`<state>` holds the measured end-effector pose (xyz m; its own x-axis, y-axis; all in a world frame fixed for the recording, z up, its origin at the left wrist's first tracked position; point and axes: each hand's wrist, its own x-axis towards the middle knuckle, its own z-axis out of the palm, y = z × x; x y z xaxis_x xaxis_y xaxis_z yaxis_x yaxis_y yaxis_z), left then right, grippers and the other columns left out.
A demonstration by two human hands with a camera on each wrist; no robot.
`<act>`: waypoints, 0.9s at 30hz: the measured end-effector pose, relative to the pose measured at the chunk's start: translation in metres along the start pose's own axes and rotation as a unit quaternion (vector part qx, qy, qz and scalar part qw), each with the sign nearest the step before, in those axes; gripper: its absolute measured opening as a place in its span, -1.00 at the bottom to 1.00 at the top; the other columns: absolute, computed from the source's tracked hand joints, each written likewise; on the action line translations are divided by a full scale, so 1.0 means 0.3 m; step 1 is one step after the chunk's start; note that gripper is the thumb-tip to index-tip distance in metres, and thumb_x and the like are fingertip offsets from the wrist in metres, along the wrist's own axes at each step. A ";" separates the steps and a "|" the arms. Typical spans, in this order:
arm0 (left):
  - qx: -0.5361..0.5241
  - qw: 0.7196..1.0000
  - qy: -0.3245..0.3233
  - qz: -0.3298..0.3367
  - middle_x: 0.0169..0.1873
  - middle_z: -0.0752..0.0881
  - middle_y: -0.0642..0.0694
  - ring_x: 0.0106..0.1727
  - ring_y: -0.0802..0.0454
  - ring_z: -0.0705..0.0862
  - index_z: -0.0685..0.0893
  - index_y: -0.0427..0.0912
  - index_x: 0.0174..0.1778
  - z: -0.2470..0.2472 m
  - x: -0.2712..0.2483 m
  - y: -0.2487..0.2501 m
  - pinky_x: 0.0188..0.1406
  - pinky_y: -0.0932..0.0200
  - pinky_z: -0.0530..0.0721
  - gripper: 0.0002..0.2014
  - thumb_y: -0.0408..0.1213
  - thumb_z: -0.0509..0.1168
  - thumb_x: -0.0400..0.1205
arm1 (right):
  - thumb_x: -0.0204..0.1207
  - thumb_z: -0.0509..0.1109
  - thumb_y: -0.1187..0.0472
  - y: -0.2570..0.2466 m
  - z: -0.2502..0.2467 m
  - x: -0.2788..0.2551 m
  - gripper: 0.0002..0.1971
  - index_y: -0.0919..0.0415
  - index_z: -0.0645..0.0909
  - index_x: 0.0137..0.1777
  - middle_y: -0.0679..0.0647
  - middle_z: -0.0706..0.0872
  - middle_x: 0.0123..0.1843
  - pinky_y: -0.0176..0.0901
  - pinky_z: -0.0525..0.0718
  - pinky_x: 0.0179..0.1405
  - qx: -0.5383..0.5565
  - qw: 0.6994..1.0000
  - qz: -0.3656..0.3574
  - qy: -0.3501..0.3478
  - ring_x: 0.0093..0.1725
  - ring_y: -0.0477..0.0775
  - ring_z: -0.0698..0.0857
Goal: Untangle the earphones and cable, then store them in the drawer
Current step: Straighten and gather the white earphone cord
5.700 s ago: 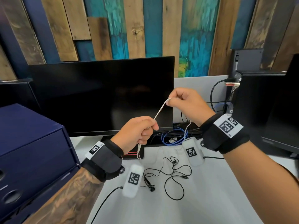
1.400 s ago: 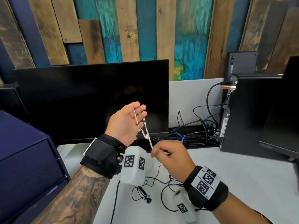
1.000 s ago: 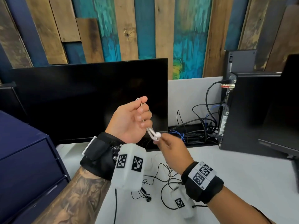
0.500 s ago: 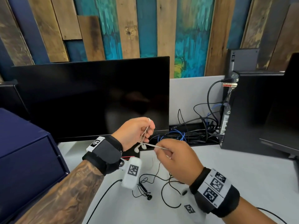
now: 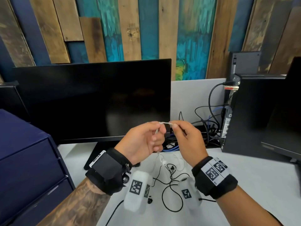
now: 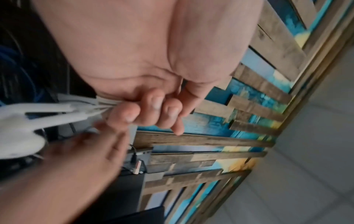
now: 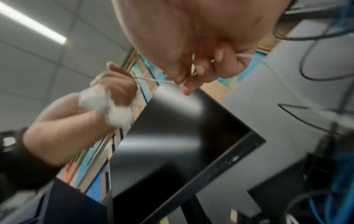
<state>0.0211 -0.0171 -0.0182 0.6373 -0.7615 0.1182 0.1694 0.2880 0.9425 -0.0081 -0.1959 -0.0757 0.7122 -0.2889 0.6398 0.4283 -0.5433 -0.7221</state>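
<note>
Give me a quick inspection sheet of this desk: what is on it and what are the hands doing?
Surface: grey desk.
Job's things: white earphones held above the desk; black earphones lying loose on it; blue drawer unit at left, shut.
Clutter: nothing seen.
Grippers: left hand grips the bunched white cord; right hand pinches a strand.
Cables: black and blue leads behind the desk.
Surroundings: dark monitor, computer tower, plank wall.

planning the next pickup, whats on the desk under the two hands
Black earphones lie loosely tangled on the white desk, below the left hand and right hand. The wrist cameras cover part of the black wire.
</note>
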 end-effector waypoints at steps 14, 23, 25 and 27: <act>0.222 0.954 0.158 0.126 -0.29 0.74 -0.12 -0.22 0.01 0.69 0.72 -0.34 0.03 -0.088 0.074 -0.028 -0.13 0.21 0.70 -0.72 -0.43 0.08 0.82 | 0.75 0.24 -0.03 -0.053 0.081 -0.177 -0.76 -0.06 0.59 -0.15 -0.06 0.60 -0.34 0.16 0.64 -0.24 -0.053 0.975 -0.056 -0.209 -0.31 -0.04 0.58; 0.245 0.969 0.037 0.017 -0.51 0.45 -0.11 -0.46 0.01 0.36 0.71 -0.35 -0.10 -0.074 0.002 -0.065 -0.39 0.17 0.42 -0.66 -0.27 0.09 0.81 | 0.65 0.45 0.10 -0.099 -0.055 0.003 -0.89 -0.10 0.74 -0.10 -0.16 0.54 -0.32 -0.27 0.52 -0.25 -0.138 0.985 -0.096 -0.044 -0.27 -0.08 0.58; 0.161 0.987 0.011 -0.008 -0.52 0.36 -0.06 -0.47 0.04 0.29 0.67 -0.31 -0.12 -0.048 -0.007 -0.031 -0.40 0.17 0.36 -0.69 -0.26 0.10 0.78 | 0.68 0.43 0.09 -0.082 -0.041 0.017 -0.90 -0.07 0.75 -0.06 -0.10 0.65 -0.24 -0.17 0.63 -0.17 -0.085 0.993 -0.080 -0.020 -0.20 -0.05 0.64; 0.051 0.999 -0.007 -0.001 -0.53 0.34 -0.02 -0.48 0.06 0.27 0.64 -0.28 -0.15 -0.019 -0.007 0.003 -0.42 0.18 0.36 -0.73 -0.27 0.10 0.75 | 0.72 0.37 0.10 -0.061 -0.009 0.015 -0.85 0.00 0.78 0.02 -0.07 0.75 -0.12 -0.11 0.70 -0.07 -0.039 0.997 -0.062 -0.005 -0.10 -0.05 0.71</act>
<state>0.0243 -0.0118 -0.0193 0.6259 -0.7704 0.1210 0.0915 0.2266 0.9697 -0.0142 -0.1894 -0.0591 0.6618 -0.2082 0.7202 0.4698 -0.6335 -0.6148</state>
